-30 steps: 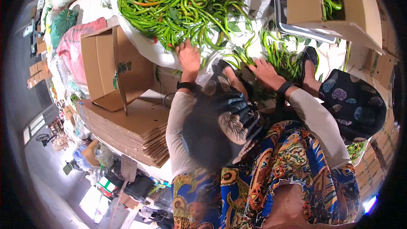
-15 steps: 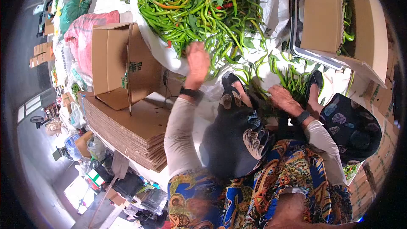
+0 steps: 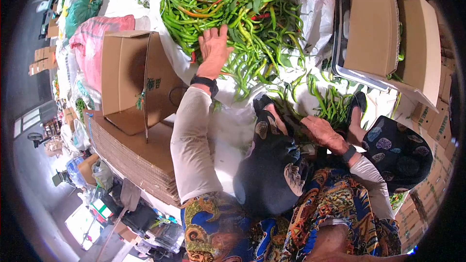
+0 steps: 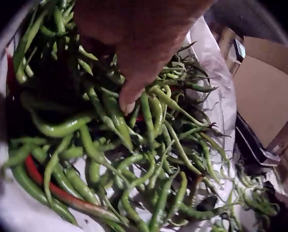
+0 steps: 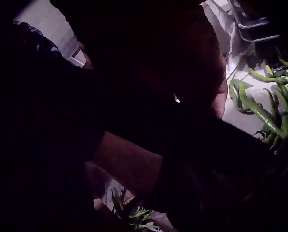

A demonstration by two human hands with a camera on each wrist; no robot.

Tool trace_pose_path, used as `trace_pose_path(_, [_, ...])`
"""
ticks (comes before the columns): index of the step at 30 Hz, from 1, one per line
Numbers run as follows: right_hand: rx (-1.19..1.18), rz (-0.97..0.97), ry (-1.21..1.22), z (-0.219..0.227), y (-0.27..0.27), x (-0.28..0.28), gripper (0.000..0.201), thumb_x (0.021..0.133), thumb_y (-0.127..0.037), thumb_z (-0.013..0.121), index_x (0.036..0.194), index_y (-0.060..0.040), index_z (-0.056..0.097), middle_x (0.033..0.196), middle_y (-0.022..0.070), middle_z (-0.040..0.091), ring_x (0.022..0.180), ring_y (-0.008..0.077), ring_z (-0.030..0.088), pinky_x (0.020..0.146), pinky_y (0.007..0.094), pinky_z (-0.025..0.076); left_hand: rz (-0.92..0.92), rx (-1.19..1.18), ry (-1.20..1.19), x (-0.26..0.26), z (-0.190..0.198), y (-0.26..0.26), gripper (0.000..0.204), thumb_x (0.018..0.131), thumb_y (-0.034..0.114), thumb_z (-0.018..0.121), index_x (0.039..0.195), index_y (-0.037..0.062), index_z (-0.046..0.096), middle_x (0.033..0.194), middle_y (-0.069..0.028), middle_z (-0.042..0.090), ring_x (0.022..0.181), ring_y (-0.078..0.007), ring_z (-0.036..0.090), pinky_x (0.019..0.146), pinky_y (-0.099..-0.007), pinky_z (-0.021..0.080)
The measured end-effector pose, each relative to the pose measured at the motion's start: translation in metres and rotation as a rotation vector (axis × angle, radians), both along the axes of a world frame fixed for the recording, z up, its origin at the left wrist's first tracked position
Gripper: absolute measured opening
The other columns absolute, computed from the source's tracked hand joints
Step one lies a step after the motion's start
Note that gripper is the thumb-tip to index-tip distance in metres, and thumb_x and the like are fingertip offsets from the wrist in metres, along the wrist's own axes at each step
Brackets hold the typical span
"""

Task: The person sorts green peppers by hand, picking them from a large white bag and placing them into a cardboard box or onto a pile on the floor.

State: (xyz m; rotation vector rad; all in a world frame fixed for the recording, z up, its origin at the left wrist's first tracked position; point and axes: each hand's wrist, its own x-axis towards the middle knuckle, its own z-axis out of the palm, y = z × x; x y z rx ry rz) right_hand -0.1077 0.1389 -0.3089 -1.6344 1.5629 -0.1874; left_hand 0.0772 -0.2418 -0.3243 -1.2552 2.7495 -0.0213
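A large heap of long green chili peppers [image 3: 233, 0], with a few red ones in it, lies on a white plastic sheet. My left hand [image 3: 213, 51] rests on the near side of this heap with its fingers spread. In the left wrist view the thumb [image 4: 129, 99] touches green peppers, while the other fingers are in shadow. My right hand [image 3: 324, 133] is low between the two feet, beside a smaller bunch of green peppers [image 3: 330, 102]. Its fingertips are hidden in the dark right wrist view, and I cannot tell whether it holds anything.
An open cardboard box [image 3: 374, 24] with peppers inside stands at the right, by a dark tray [image 3: 341, 34]. Another open box [image 3: 126, 77] sits on stacked flat cardboard [image 3: 141, 165] to the left. Sacks, including a pink one [image 3: 99, 39], lie behind it.
My left hand has moved from the heap's near edge up onto the peppers, its fingers now spreading. The right hand has drawn back slightly toward the body, its fingers less extended than before.
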Motion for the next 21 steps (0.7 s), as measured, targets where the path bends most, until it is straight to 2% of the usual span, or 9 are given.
trace_pose_path(1, [0.024, 0.011, -0.002, 0.001, 0.000, 0.001, 0.030, 0.080, -0.008, 0.060, 0.109, -0.0037, 0.054, 0.094, 0.0135, 0.056, 0.089, 0.0345, 0.057, 0.073, 0.0431, 0.048, -0.026, 0.005, 0.048, 0.001, -0.001, -0.007, 0.075, 0.061, 0.029, 0.085, 0.126, 0.0158, 0.048, 0.116, -0.0119, 0.053, 0.118, -0.0321, 0.045, 0.094, -0.0483, 0.037])
trace_pose_path(6, [0.053, -0.007, -0.022, 0.009, -0.004, 0.003, 0.027, 0.082, -0.011, 0.060, 0.108, -0.0038, 0.053, 0.094, 0.0140, 0.056, 0.091, 0.0347, 0.057, 0.074, 0.0439, 0.047, -0.071, -0.017, 0.014, -0.018, -0.018, -0.018, 0.077, 0.062, 0.027, 0.084, 0.129, 0.0167, 0.047, 0.120, -0.0105, 0.051, 0.118, -0.0307, 0.046, 0.095, -0.0490, 0.039])
trace_pose_path(8, [0.112, -0.023, -0.006, 0.018, -0.007, 0.004, 0.026, 0.083, -0.012, 0.060, 0.107, -0.0047, 0.054, 0.094, 0.0146, 0.056, 0.093, 0.0351, 0.056, 0.075, 0.0434, 0.046, 0.008, 0.072, -0.052, -0.026, -0.021, -0.021, 0.074, 0.065, 0.020, 0.081, 0.130, 0.0164, 0.045, 0.118, -0.0122, 0.052, 0.111, -0.0319, 0.054, 0.092, -0.0450, 0.044])
trace_pose_path(9, [0.115, -0.022, -0.010, 0.018, -0.005, 0.004, 0.026, 0.083, -0.012, 0.060, 0.107, -0.0047, 0.054, 0.094, 0.0146, 0.056, 0.093, 0.0351, 0.056, 0.075, 0.0434, 0.046, -0.004, 0.016, -0.021, -0.026, -0.024, -0.017, 0.072, 0.067, 0.012, 0.078, 0.130, 0.0169, 0.044, 0.115, -0.0150, 0.053, 0.099, -0.0359, 0.060, 0.085, -0.0455, 0.048])
trace_pose_path(10, [0.124, -0.040, -0.018, 0.017, -0.002, 0.002, 0.025, 0.084, -0.013, 0.060, 0.107, -0.0050, 0.054, 0.095, 0.0147, 0.056, 0.094, 0.0352, 0.056, 0.076, 0.0433, 0.046, -0.006, 0.015, -0.024, -0.023, -0.026, -0.010, 0.072, 0.067, 0.012, 0.078, 0.130, 0.0169, 0.044, 0.115, -0.0150, 0.053, 0.099, -0.0359, 0.060, 0.085, -0.0455, 0.048])
trace_pose_path(12, [0.133, -0.072, -0.027, 0.012, -0.001, -0.001, 0.025, 0.084, -0.013, 0.060, 0.107, -0.0053, 0.054, 0.095, 0.0149, 0.056, 0.095, 0.0354, 0.056, 0.077, 0.0433, 0.046, 0.095, 0.294, 0.078, -0.017, -0.008, 0.016, 0.065, 0.070, 0.012, 0.074, 0.127, 0.0214, 0.045, 0.109, -0.0155, 0.052, 0.099, -0.0398, 0.059, 0.080, -0.0497, 0.049])
trace_pose_path(14, [0.135, -0.071, -0.057, 0.011, 0.001, -0.001, 0.024, 0.085, -0.013, 0.059, 0.107, -0.0053, 0.054, 0.096, 0.0151, 0.056, 0.096, 0.0357, 0.056, 0.077, 0.0438, 0.046, 0.148, 0.332, 0.133, -0.005, -0.004, 0.025, 0.064, 0.072, 0.010, 0.073, 0.128, 0.0244, 0.046, 0.110, -0.0164, 0.052, 0.097, -0.0426, 0.059, 0.078, -0.0518, 0.050])
trace_pose_path(18, [0.061, 0.000, -0.064, 0.013, -0.003, 0.003, 0.029, 0.080, -0.006, 0.056, 0.109, -0.0054, 0.053, 0.097, 0.0131, 0.056, 0.095, 0.0339, 0.058, 0.077, 0.0416, 0.050, 0.022, 0.251, 0.296, -0.006, -0.014, 0.014, 0.063, 0.070, 0.008, 0.075, 0.125, 0.0230, 0.049, 0.112, -0.0165, 0.053, 0.090, -0.0432, 0.062, 0.076, -0.0505, 0.051])
trace_pose_path(21, [0.062, 0.052, -0.025, 0.015, -0.008, 0.007, 0.029, 0.080, -0.006, 0.056, 0.109, -0.0052, 0.053, 0.094, 0.0121, 0.055, 0.095, 0.0322, 0.057, 0.077, 0.0407, 0.050, -0.100, 0.222, 0.273, -0.018, 0.003, 0.017, 0.056, 0.069, 0.002, 0.070, 0.119, 0.0221, 0.055, 0.099, -0.0181, 0.058, 0.077, -0.0419, 0.063, 0.068, -0.0497, 0.052])
